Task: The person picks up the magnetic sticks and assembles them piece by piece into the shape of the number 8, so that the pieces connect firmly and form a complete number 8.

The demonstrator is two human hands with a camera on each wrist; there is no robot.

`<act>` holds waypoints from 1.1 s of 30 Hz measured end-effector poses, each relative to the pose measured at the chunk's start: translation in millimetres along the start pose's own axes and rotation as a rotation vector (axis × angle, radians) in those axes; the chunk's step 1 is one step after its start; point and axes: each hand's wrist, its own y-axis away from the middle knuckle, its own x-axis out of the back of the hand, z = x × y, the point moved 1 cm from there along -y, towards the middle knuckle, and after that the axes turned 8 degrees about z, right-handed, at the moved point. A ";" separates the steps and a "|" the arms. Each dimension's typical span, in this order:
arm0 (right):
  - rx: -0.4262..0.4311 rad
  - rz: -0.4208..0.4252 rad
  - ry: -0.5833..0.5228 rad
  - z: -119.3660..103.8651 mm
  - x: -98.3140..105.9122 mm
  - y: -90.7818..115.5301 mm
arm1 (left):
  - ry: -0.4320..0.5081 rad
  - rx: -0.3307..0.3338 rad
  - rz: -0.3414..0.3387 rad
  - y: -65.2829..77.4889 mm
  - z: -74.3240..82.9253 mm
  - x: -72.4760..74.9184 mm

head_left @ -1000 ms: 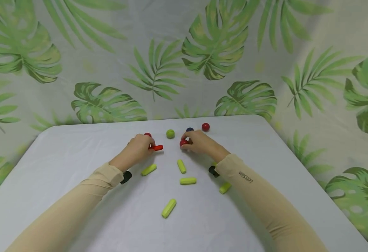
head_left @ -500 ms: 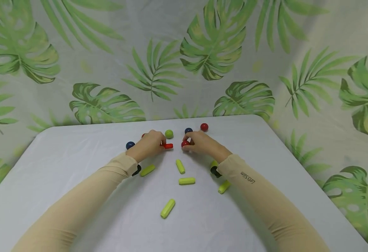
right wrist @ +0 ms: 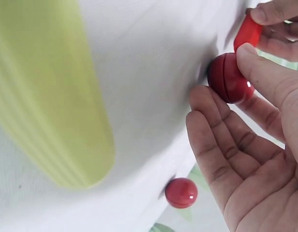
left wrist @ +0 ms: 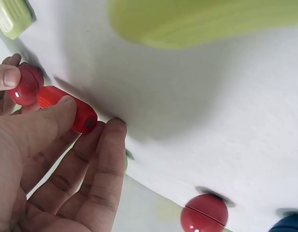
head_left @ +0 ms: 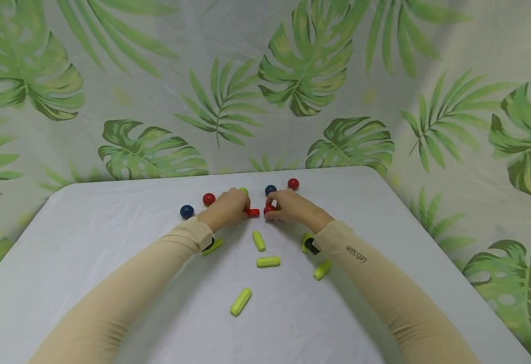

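Note:
My left hand (head_left: 229, 206) pinches a short red stick (left wrist: 83, 113) between thumb and fingers. The stick has faceted sides and a dark round spot on one end; its other end points right. Just beyond that end, my right hand (head_left: 295, 206) holds a glossy dark red ball (right wrist: 229, 77) with a groove round it, thumb on one side and fingertips on the other. In both wrist views the stick's far end overlaps or borders the ball. A green ball (head_left: 244, 190) is mostly hidden behind the left hand.
A red ball (head_left: 209, 199) and blue ball (head_left: 186, 212) lie left of the hands; another blue ball (head_left: 270, 190) and red ball (head_left: 293, 184) lie behind the right hand. Several yellow-green sticks (head_left: 268, 262) are scattered nearer on the white table (head_left: 179, 323), some partly behind the wrists.
My left hand has moved right with the red stick, up close to the ball in my right hand. The red and blue balls at left have come into view. The right hand has barely shifted.

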 end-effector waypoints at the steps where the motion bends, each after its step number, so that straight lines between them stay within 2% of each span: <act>1: 0.000 0.001 0.009 0.8 0.0 -0.2 | -0.007 -0.003 -0.001 -1.0 1.3 -0.4; 10: 0.008 -0.010 0.026 2.4 0.3 -2.6 | -0.033 -0.056 0.011 -3.5 10.5 0.7; 23: -0.009 -0.020 0.032 1.9 3.1 -3.9 | -0.003 -0.045 0.007 -7.7 11.3 -2.5; 33: -0.018 -0.012 0.029 4.1 3.5 -3.7 | 0.023 -0.049 0.033 -7.2 9.2 -4.2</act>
